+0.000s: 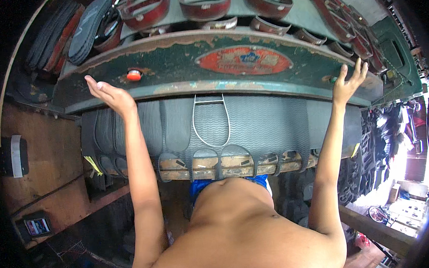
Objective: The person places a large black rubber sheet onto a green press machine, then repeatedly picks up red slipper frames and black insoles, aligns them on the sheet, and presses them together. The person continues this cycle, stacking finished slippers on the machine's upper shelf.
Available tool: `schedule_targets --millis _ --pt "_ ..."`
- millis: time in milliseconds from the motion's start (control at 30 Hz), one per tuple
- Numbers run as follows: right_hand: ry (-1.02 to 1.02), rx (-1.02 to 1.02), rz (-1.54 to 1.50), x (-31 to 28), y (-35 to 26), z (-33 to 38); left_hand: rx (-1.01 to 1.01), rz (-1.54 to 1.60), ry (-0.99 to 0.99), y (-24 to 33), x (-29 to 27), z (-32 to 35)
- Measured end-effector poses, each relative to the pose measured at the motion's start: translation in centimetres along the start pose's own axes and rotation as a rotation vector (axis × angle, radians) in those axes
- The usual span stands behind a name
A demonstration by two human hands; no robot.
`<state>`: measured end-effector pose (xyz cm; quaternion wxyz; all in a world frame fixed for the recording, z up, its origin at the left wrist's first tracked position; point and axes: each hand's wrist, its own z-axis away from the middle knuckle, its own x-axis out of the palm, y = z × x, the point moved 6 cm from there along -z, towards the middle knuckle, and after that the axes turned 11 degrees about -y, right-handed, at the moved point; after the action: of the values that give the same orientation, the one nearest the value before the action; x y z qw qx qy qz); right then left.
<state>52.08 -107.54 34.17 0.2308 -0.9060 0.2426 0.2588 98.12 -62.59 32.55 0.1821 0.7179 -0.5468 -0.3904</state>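
Note:
My left hand (pixel 113 96) is raised with its fingers stretched out and holds nothing. It is in front of the green machine beam (pixel 169 64), left of a round orange-red button (pixel 134 76). At the beam's right end my right hand (pixel 349 86) is spread and empty, its thumb nearest a small green knob (pixel 334 79). Whether either hand touches the beam, I cannot tell. Between my arms lies a grey wavy-textured rubber sheet (pixel 266 122) with sole-shaped cut-outs along its near edge. A silver sole-shaped cutting die (pixel 229 126) rests on it, its far end hidden under the beam.
Several dark red cutting dies (pixel 205 6) stand on top of the machine. Stacked dark soles (pixel 90 32) are at the far left. Beneath the sheet is a worn wooden block (pixel 206 173), close to my waist. A lit screen (pixel 37 227) sits lower left.

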Motion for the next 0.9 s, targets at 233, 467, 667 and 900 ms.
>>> schedule_targets --millis 233,467,667,900 --pt "0.218 -0.118 0.085 2.3 1.7 -0.5 0.041 -0.175 0.249 1.5 3.4 -1.7" --pt "0.193 -0.093 0.025 1.7 1.4 -0.8 0.009 -0.276 0.218 2.6 1.8 -1.6" --pt "0.155 -0.107 0.031 1.1 1.1 -0.6 -0.082 -0.272 0.169 2.5 -0.1 -0.6" --pt "0.118 -0.090 0.000 0.6 0.9 -0.8 -0.341 0.173 -0.001 2.7 -7.3 2.4"
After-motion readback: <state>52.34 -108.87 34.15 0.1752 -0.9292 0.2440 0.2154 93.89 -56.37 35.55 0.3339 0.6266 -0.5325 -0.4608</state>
